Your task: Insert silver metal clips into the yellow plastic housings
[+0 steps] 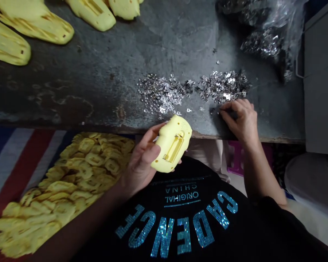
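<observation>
Currently, I have the left hand (143,160) closed on a yellow shell (163,147), thumb on the near side edge and fingers wrapped behind, with its recessed face turned upward. The right hand (244,122) rests at the near edge of the surface (106,65), thumb and forefinger tips drawn close together; I cannot tell whether they pinch a part. Handling, as I judge it: the shell is light, stiff moulded plastic, smooth enough to turn if held loosely. Grip it by the opposite long edges, keeping digits clear of the rectangular recess, whose thin walls may flex or chip. The shell lies between the hands, tilted, beside the front edge of the surface. Just beyond it sits one heap of small metal tabs (164,92); a second heap (225,85) adjoins the right fingertips. Treat the tabs as thin, slippery and easily tangled; take each by its edges. Farther out are a clear plastic bag (282,18) at right and more yellow shells (91,14) at far left.
</observation>
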Action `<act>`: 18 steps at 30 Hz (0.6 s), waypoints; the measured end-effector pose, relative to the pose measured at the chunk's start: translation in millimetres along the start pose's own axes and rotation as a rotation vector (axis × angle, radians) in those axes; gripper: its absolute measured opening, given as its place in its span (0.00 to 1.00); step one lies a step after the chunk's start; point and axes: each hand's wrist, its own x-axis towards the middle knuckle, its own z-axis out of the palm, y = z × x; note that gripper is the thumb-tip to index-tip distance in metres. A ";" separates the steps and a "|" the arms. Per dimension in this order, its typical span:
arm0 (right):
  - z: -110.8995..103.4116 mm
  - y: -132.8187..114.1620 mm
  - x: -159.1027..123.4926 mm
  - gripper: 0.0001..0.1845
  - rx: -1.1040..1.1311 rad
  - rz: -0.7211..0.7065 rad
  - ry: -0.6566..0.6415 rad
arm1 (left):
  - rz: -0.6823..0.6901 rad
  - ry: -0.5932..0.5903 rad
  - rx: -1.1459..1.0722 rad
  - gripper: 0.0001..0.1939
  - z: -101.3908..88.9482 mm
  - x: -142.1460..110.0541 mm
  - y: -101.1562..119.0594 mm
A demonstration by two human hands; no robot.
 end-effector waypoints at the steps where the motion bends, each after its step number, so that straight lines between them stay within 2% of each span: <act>1: -1.9 2.0 -1.9 0.05 -0.021 0.005 -0.007 | -0.004 -0.007 -0.009 0.28 -0.6 -0.4 -0.6; 5: -7.4 0.5 -4.5 0.06 -0.083 0.010 -0.008 | 0.012 0.031 0.000 0.28 -1.2 -2.8 -2.7; 8: -5.0 -13.6 3.9 0.10 -0.075 -0.037 0.044 | 0.030 0.051 -0.006 0.28 0.4 -3.8 -3.8; 13: 21.5 -46.4 43.0 0.10 -0.100 -0.188 -0.049 | 0.058 0.060 -0.025 0.27 1.1 -4.3 -3.8; 18: 46.0 -63.3 73.6 0.10 -0.196 -0.239 -0.113 | 0.072 0.074 -0.024 0.27 0.0 -7.1 -0.2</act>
